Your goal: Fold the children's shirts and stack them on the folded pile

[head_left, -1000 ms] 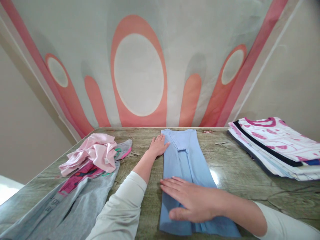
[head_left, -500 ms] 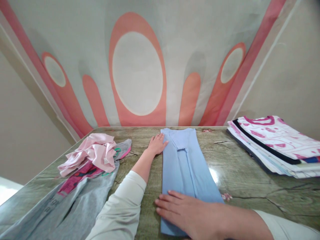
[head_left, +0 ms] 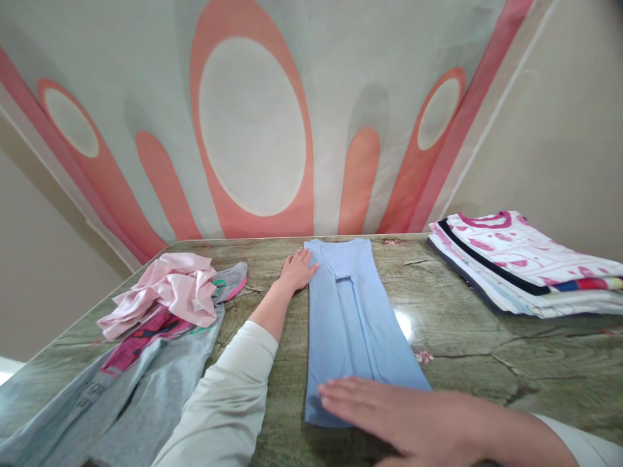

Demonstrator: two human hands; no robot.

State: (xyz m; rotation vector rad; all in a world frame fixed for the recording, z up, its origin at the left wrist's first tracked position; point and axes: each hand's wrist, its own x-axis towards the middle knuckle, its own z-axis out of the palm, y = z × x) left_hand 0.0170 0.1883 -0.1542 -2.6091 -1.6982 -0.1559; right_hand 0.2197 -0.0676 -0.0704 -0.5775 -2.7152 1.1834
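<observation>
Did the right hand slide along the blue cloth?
Yes. The right hand slid toward the person, down to the blue cloth's near end.

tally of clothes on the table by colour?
Light blue garment, folded in a long strip under both hands: 1
Pink garment, crumpled: 1
Grey garment, spread under the pink one: 1
Stack of folded clothes, white with pink print on top; layers too thin to count: 1 stack
Total: 3 loose garments plus 1 stack

Light blue garment (head_left: 350, 324), pink top (head_left: 170, 292), grey shirt (head_left: 146, 383), green wood-grain table (head_left: 487, 350), white-and-magenta patterned stack (head_left: 525, 259)
</observation>
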